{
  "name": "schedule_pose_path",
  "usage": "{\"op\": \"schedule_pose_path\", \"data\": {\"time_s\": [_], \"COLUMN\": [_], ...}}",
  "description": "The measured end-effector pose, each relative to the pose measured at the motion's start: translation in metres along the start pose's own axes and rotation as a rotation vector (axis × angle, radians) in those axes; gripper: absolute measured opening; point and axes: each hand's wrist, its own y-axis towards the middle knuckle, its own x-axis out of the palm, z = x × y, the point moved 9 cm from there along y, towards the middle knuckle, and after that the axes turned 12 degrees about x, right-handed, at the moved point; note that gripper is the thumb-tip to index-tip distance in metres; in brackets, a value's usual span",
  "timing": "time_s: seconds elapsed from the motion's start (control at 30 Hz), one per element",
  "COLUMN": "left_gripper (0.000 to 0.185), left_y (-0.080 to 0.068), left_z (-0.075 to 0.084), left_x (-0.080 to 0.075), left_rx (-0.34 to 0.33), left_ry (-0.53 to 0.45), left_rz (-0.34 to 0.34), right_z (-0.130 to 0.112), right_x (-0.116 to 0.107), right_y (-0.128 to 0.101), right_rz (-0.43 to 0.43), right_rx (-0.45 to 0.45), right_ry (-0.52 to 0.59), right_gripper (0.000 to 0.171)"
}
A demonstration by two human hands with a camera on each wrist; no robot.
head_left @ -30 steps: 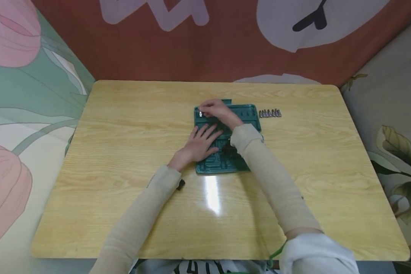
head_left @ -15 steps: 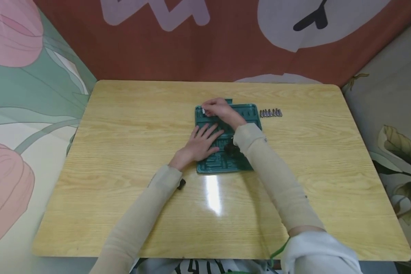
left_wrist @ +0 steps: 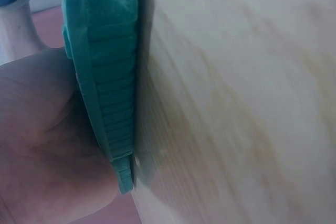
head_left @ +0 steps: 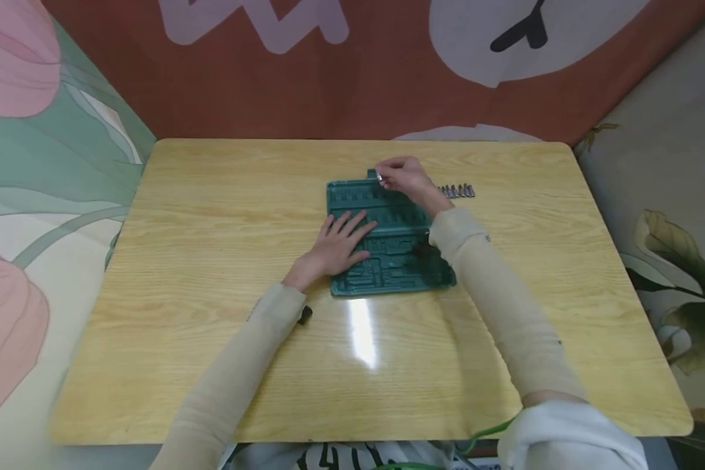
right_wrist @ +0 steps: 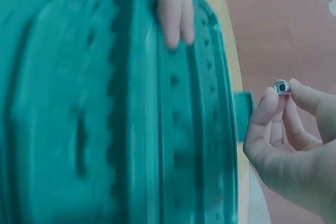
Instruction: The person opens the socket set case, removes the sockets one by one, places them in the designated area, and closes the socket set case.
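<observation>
A teal green plastic tool case (head_left: 388,225) lies open on the table, its moulded slots facing up. My left hand (head_left: 335,250) rests on the case's left side with fingers spread; in the right wrist view, fingers of the left hand (right_wrist: 176,9) touch the moulded surface. Between thumb and fingertips, my right hand (head_left: 408,179) pinches a small silver socket (right_wrist: 282,87), held over the far edge of the case near its tab. The socket's hollow end shows in the right wrist view. The left wrist view has the case's ribbed side wall (left_wrist: 110,77) beside the palm.
A row of several small metal sockets (head_left: 459,191) stands on the table right of the case, partly behind the right wrist. The wooden table (head_left: 211,215) ends at a reddish-brown patterned wall (head_left: 270,98). A green cord (head_left: 493,429) hangs by the right sleeve.
My right hand has moved right and away from the case's far left corner, carrying the socket. The left hand stays in place on the case.
</observation>
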Motion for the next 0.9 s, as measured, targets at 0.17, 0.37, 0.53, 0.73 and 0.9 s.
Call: {"op": "schedule_pose_path", "data": {"time_s": [0.17, 0.37, 0.53, 0.73, 0.9], "left_gripper": [0.065, 0.065, 0.064, 0.065, 0.065], "left_y": [-0.003, -0.004, -0.001, -0.01, -0.019], "left_z": [-0.003, -0.004, -0.005, -0.009, -0.015], "left_x": [0.001, -0.004, -0.006, -0.007, -0.01], "left_rx": [-0.002, 0.004, 0.011, -0.009, -0.031], "left_ry": [-0.003, 0.023, 0.043, 0.033, 0.029], "left_rz": [-0.014, -0.026, -0.02, -0.019, -0.015], "right_z": [0.007, 0.02, 0.017, 0.019, 0.024], "right_x": [-0.025, -0.054, -0.084, -0.12, -0.146], "right_y": [-0.003, -0.006, -0.019, -0.03, -0.035], "right_rz": [0.076, 0.187, 0.288, 0.358, 0.427], "right_rx": [-0.007, 0.005, -0.078, -0.101, -0.052], "right_ry": [-0.053, -0.089, -0.063, -0.054, -0.083], "right_gripper": [0.037, 0.035, 0.028, 0.023, 0.028]}}
